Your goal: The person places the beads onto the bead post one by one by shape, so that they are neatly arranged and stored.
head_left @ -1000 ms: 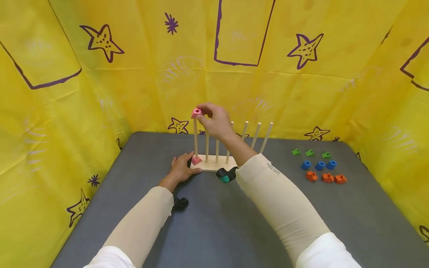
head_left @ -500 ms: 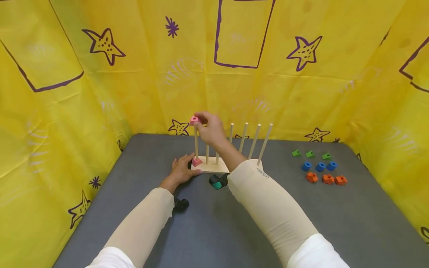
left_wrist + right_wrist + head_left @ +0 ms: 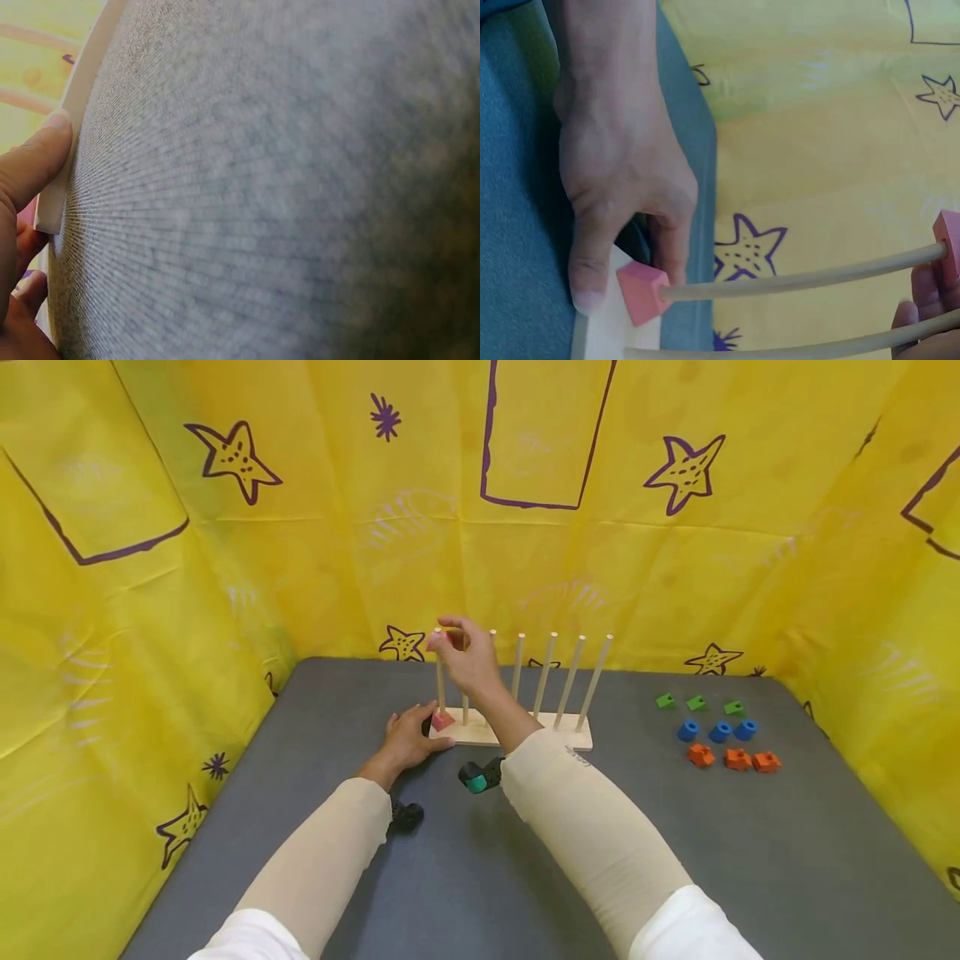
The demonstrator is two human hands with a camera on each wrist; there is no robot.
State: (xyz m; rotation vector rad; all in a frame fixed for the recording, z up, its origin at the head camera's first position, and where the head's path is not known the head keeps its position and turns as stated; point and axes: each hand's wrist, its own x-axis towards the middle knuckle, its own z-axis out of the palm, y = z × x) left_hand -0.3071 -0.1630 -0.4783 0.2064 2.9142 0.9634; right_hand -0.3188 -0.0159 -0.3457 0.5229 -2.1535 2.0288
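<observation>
A wooden peg stand (image 3: 561, 740) with a row of upright dowels stands on the table. My left hand (image 3: 406, 740) grips the left end of its base, thumb on the front edge and fingers behind. At the foot of the leftmost dowel (image 3: 440, 685) sits a pink trapezoid block (image 3: 639, 294). A second pink block (image 3: 948, 241) is round the top of that same dowel, pinched by the thumb and fingers of my right hand (image 3: 471, 662). The dowel's tip shows in the block's hole. My right hand hides part of the neighbouring dowels in the head view.
To the right on the grey table (image 3: 750, 852) lie rows of small holed blocks: green (image 3: 696, 702), blue (image 3: 721, 732) and orange (image 3: 738, 758). A yellow patterned cloth (image 3: 360, 568) hangs behind and at both sides. Black wrist devices hang under both forearms.
My right hand has moved down and slightly left with the pink block, from above the leftmost dowel's tip to onto it. My left hand stays on the base.
</observation>
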